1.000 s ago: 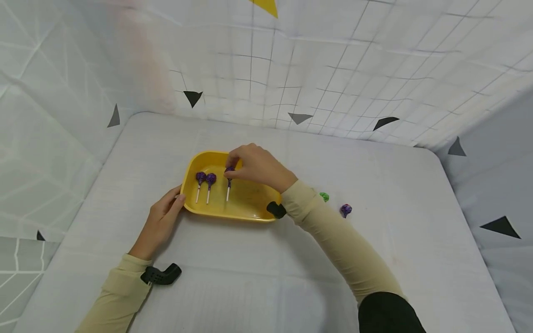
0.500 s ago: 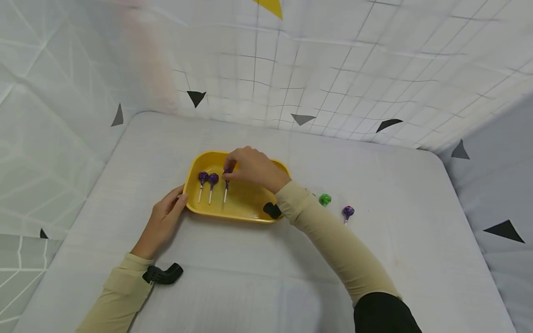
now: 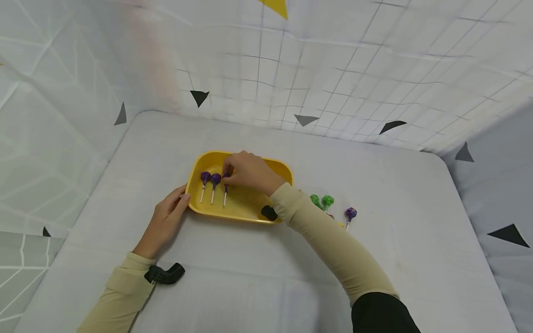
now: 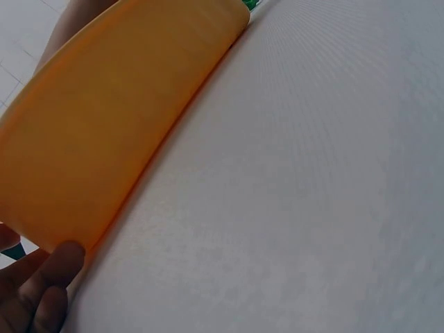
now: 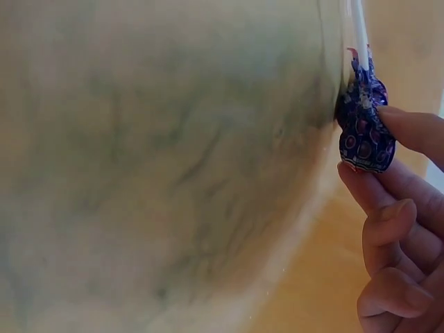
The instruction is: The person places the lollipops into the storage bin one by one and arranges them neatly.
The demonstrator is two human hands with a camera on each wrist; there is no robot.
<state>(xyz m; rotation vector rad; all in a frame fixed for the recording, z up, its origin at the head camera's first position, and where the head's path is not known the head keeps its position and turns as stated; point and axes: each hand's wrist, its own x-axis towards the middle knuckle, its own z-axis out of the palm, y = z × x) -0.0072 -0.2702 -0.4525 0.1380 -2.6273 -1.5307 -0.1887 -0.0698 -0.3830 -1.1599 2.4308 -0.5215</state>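
Note:
A shallow yellow tray (image 3: 250, 218) rests on the white table. Inside its left part, two purple-wrapped lollipops (image 3: 206, 177) lie side by side, sticks towards me. My right hand (image 3: 251, 172) reaches over the tray and pinches a third purple lollipop (image 5: 364, 132) by its wrapped head, between thumb and fingertips. That lollipop's white stick (image 3: 225, 199) points towards me, just right of the other two. My left hand (image 3: 166, 222) holds the tray's near left corner, thumb and fingers about it. The left wrist view shows its fingertips (image 4: 66, 260) against the tray's outer wall.
Right of the tray, partly behind my right forearm, lie green-wrapped lollipops (image 3: 327, 201), a bit of yellow wrapper (image 3: 340, 224) and another purple lollipop (image 3: 351, 213). White patterned cloth walls (image 3: 258, 69) stand behind and beside the table.
My right hand has moved slightly left and nearer to me with its lollipop, closer to the other two. More green lollipops show beside the sleeve. The left hand stays at the tray corner.

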